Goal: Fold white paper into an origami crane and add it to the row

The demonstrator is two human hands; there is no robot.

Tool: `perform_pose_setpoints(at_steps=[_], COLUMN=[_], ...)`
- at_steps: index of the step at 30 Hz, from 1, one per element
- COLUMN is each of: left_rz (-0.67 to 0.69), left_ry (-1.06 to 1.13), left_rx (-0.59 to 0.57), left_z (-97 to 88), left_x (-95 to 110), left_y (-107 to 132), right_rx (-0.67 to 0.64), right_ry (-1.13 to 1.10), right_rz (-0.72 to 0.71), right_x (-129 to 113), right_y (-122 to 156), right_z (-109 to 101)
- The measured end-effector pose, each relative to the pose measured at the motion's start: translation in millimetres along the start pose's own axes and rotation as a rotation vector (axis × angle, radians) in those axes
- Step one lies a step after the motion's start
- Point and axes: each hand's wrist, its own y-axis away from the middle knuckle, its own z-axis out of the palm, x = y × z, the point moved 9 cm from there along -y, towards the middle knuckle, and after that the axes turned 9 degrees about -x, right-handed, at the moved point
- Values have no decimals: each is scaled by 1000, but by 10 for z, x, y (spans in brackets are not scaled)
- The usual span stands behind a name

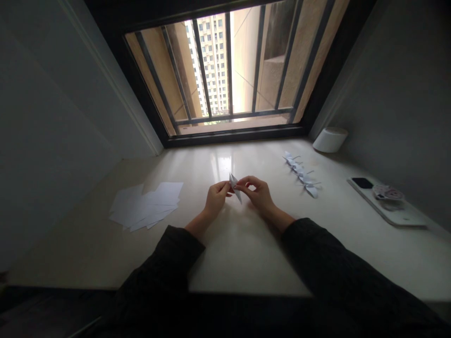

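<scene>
Between my two hands is a folded white paper piece (238, 194), narrow and pointed at both ends, held above the pale sill. My left hand (216, 197) pinches it from the left with thumb and fingers. From the right, my right hand (256, 191) grips its middle between thumb and forefinger. Parts of the paper are covered by the fingertips. To the right, several folded paper cranes (300, 172) stand in a slanting row. On the left lies a loose, fanned pile of white paper sheets (150, 205).
A white roll (330, 140) stands in the back right corner. Near the right wall lies a phone (387, 202) with a round grip on its back. A barred window (230, 136) rises behind the sill (243, 267), with walls on both sides.
</scene>
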Motion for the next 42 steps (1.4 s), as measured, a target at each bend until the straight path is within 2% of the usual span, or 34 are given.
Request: perform_pose_setpoints(at_steps=[6,12,15,20,26,42], left_rz=[-5,32,52,15,33,87], left_ry=[13,-37,-51,-20,-52,-108], left_rx=[-7,-18,-15,26,25,-9], left_z=[17,38,33,-30,-25,12], left_x=[-16,29,40,-36,-7,85], left_y=[9,13,6,-8,1,10], right_rx=[-41,-48,-19,-15,-21,19], right_ry=[228,371,311,71,-95,-157], right_rz=[-117,-126,-89,-23,140,202], right_x=[-167,-197,-175,-81,100,142], right_y=[5,16,19,8,-5,14], right_z=[-1,-9,-24,10,43,13])
